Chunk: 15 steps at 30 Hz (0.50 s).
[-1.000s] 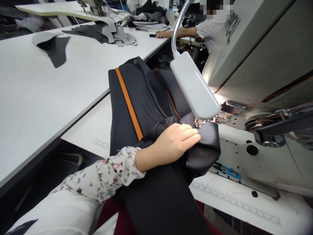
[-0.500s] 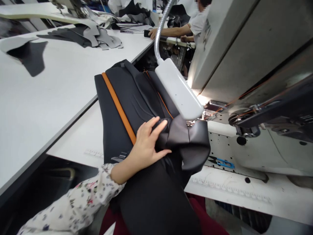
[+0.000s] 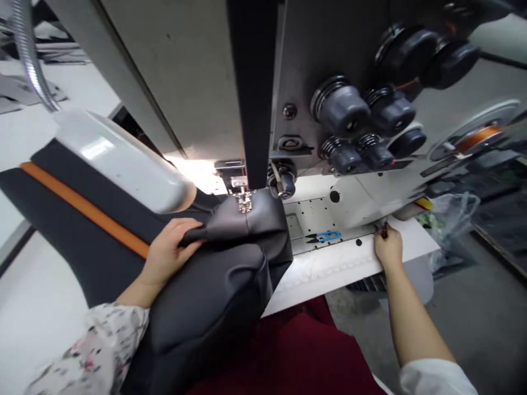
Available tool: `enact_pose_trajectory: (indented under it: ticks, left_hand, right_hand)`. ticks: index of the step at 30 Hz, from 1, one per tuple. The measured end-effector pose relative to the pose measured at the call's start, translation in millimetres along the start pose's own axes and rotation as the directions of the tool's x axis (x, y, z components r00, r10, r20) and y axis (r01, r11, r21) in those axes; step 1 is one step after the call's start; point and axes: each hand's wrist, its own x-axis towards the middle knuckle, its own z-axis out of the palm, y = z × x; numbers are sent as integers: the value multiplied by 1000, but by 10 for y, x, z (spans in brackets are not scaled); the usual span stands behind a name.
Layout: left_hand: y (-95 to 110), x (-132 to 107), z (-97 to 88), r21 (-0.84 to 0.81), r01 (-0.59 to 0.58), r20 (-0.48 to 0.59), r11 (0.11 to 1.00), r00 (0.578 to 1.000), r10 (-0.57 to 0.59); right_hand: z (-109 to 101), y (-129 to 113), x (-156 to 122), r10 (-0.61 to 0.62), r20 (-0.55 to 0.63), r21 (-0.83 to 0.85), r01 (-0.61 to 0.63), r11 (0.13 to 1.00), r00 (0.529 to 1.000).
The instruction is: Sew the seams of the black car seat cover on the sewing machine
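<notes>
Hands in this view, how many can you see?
2. The left hand lies on the dark stitched upholstery panel beside the presser foot; the right hand is at the front edge of the white machine table.

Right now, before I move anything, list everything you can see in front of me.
sewing machine head: one, grey and black, above the work
presser foot: one, silver, on the black piece
tension knobs: about seven, dark grey, on the machine's face
orange thread: one reel, far right
gooseneck lamp: one, white, left of the foot
padded black leatherette piece: one, orange stripe, under the foot
thread snips: one pair, blue, on the machine bed
plastic bag: one, clear, right of the table
sewing table: one, white, under the machine
left hand: on the black piece, floral sleeve
right hand: at the table edge, white sleeve
</notes>
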Motion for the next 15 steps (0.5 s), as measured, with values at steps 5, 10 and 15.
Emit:
enact_pose_trajectory:
  ticks: [5, 10, 15]
  left_hand:
    - [413, 154, -508, -5, 0, 23, 1000, 1000, 0]
    - [1594, 267, -928, -506, -35, 464, 862, 832, 306]
    - [1748, 24, -797, -642, 378, 744, 667, 516, 424]
  right_hand:
    - [-221, -413, -106, -145, -62, -79, 140, 987, 987]
    - [-349, -783, -121, -347, -42, -30, 346, 938, 937]
    - [-223, -653, -235, -373, 7, 18, 373, 928, 928]
